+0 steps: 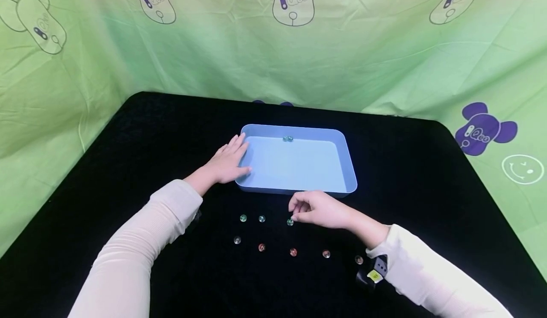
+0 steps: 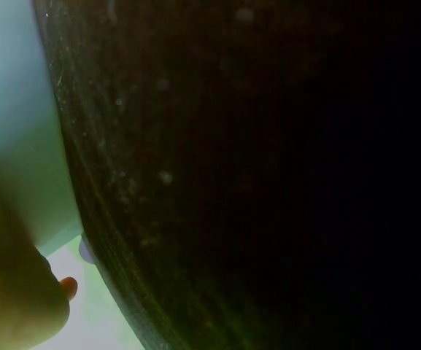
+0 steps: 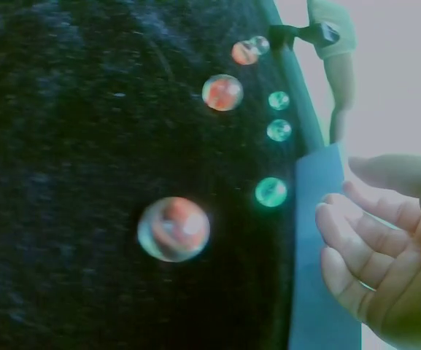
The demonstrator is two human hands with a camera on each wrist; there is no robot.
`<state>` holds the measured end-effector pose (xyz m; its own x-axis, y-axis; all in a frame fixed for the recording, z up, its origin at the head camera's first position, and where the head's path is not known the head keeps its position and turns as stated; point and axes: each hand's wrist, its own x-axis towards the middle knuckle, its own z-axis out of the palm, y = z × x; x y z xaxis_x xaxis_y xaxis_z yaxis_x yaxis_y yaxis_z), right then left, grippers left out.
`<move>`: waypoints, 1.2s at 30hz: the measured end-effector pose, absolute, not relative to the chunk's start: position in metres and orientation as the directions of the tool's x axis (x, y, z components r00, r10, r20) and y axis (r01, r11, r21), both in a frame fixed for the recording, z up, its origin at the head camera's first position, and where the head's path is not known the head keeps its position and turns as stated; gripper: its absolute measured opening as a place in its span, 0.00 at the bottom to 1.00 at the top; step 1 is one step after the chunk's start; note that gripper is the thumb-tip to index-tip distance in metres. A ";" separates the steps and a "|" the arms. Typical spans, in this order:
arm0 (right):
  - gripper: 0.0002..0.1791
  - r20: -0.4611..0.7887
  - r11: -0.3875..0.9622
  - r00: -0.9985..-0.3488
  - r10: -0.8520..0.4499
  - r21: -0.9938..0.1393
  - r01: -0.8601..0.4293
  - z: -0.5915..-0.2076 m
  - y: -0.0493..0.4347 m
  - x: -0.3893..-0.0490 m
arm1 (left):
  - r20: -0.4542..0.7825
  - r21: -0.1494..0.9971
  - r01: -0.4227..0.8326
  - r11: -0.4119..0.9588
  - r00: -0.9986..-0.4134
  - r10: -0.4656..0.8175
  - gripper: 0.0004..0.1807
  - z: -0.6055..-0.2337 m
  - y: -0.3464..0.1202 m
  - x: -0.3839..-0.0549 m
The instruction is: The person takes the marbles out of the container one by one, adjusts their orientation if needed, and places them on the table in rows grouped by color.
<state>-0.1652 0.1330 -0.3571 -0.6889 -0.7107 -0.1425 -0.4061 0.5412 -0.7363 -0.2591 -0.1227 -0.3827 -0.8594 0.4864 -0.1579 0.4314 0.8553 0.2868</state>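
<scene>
My left hand [image 1: 228,162] rests on the left rim of a light blue tray [image 1: 348,166], fingers extended and thumb over the inside. Just in front of the tray, my right hand [image 1: 320,209] hovers with loosely bent fingers by a green glass marble [image 1: 290,222]. In the right wrist view that green marble [image 3: 271,192] lies on the black cloth, apart from the thumb and fingers, and nothing sits between them. Two more greenish marbles [image 1: 262,218] lie to its left. Inside the tray, two marbles [image 1: 290,138] sit together against the far wall.
A nearer row on the black tablecloth [image 1: 205,280] holds a clear marble [image 1: 237,240] and several reddish ones, among them a red marble [image 1: 293,252]. The rightmost marble [image 1: 359,260] lies close to the right wrist camera [image 1: 376,271]. A green printed curtain [image 1: 222,57] hangs behind the table.
</scene>
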 end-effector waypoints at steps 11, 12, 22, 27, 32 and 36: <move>0.08 -0.088 0.501 -0.729 -0.679 -0.781 -0.373 -0.340 0.135 -0.179 | -0.145 0.283 0.439 0.853 -0.859 0.491 0.41 -0.385 -0.122 -0.260; 0.08 -0.083 0.501 -0.738 -0.669 -0.784 -0.366 -0.339 0.135 -0.180 | -0.144 0.285 0.439 0.852 -0.859 0.491 0.41 -0.385 -0.122 -0.260; 0.09 -0.054 0.486 -0.820 -0.570 -0.827 -0.283 -0.332 0.139 -0.200 | -0.143 0.287 0.442 0.850 -0.858 0.494 0.41 -0.386 -0.123 -0.260; 0.09 -0.048 0.484 -0.847 -0.530 -0.837 -0.256 -0.331 0.138 -0.208 | -0.140 0.286 0.440 0.851 -0.860 0.492 0.41 -0.386 -0.123 -0.260; 0.10 -0.061 0.503 -0.865 -0.497 -0.833 -0.231 -0.333 0.139 -0.214 | -0.143 0.289 0.439 0.851 -0.859 0.492 0.41 -0.385 -0.123 -0.260; 0.11 -0.086 0.517 -0.878 -0.471 -0.834 -0.195 -0.334 0.140 -0.219 | -0.142 0.290 0.439 0.850 -0.859 0.492 0.41 -0.385 -0.123 -0.260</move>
